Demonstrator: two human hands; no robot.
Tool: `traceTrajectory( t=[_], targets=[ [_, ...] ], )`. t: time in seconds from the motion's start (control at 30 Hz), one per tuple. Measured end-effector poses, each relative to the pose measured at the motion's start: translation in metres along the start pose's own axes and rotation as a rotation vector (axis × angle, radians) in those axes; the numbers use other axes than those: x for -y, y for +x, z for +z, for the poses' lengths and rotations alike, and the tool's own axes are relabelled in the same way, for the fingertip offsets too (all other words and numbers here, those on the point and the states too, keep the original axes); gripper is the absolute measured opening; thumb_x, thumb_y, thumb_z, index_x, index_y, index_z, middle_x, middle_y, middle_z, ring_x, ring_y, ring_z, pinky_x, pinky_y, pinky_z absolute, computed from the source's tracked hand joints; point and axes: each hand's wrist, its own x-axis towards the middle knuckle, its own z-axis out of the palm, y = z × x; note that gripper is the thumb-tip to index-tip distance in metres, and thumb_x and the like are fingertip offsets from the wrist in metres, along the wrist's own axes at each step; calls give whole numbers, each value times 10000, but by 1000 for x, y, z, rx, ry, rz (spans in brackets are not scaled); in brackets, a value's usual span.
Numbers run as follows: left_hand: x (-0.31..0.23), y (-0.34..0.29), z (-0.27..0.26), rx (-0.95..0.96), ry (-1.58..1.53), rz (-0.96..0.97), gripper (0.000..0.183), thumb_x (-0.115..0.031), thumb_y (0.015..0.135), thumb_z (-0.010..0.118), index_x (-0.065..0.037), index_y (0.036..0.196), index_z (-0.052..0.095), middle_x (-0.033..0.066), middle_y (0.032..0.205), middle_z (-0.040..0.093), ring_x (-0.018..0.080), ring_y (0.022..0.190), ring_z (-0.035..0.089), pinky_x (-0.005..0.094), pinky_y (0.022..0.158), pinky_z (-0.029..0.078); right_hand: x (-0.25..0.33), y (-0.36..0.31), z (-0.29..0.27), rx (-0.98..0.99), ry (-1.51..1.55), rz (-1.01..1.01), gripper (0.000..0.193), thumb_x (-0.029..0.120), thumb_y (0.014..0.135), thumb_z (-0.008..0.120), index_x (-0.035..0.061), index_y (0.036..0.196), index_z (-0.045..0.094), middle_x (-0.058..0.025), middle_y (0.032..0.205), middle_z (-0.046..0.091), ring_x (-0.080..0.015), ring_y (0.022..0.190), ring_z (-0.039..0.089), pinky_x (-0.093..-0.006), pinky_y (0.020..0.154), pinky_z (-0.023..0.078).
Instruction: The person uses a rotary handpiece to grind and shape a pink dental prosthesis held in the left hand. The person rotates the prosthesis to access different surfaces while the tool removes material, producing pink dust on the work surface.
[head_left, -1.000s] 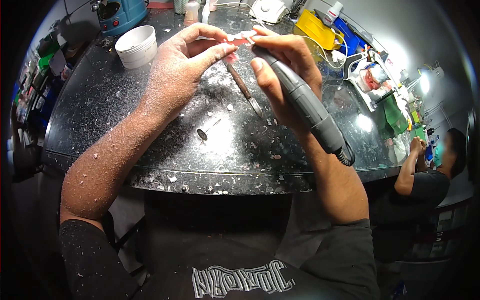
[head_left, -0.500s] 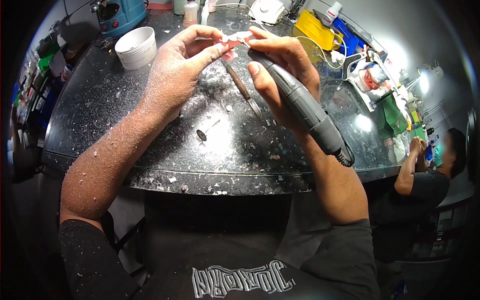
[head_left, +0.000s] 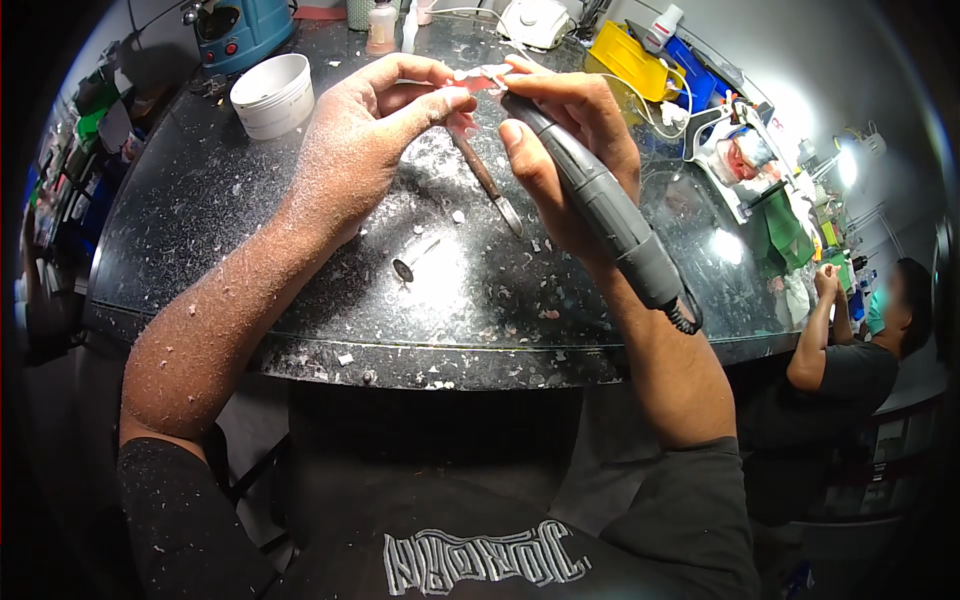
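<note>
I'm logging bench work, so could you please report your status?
Left hand pinching pink-and-white piece. Right hand gripping black tool, pointed at it. Knife lies on bench, blocking neither hand.

Black bench [head_left: 580, 300] under tub [head_left: 272, 98], knife [head_left: 487, 182]

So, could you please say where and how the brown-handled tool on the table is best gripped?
Probably by the middle of its slim brown handle, from above: it lies flat, metal blade toward the near side, so a low reach from there might meet the blade first.
</note>
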Motion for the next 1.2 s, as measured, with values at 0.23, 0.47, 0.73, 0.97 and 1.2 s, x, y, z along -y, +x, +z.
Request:
traceTrajectory(
  t=[0.23,0.47,0.73,0.97,1.2],
  targets=[
    [2,1,-1,13,11,23,223,-116,976,697,2,1159,652,113,1046,746,147,986,717,284,925,556,-4,3,4,-91,-5,-61,317,74,855,757,25,1151,652,-146,1115,689,-230,1044,692,-362,964,541],
    [0,1,-2,-7,37,-14,260,-146,969,714,11,1167,654,121,1018,755,147,989,723,273,910,558,0,4,-1,-27,-56,-79,295,83,856,744,31,1132,656,-153,1101,703,-252,1124,681,-385,1032,515],
    [-1,0,-2,22,42,-1,256,-154,971,712,16,1155,658,115,1001,757,143,966,728,270,891,565,-4,4,3,-93,17,-37,284,88,849,740,35,1117,662,-144,1092,706,-256,1117,681,-391,1014,525],
    [1,1,-3,31,28,10,259,-160,976,705,14,1163,663,115,1005,753,141,961,722,270,892,564,-2,5,-2,-66,-4,-28,265,103,857,723,31,1104,659,-138,1085,705,-237,1094,677,-377,982,530],
    [-1,4,-4,66,-65,-48,312,-243,975,692,3,1166,680,115,1009,725,175,982,704,334,968,522,1,9,1,-348,244,115,255,125,968,712,32,1190,625,-81,960,695,-117,878,663,-249,805,534]
  ],
)
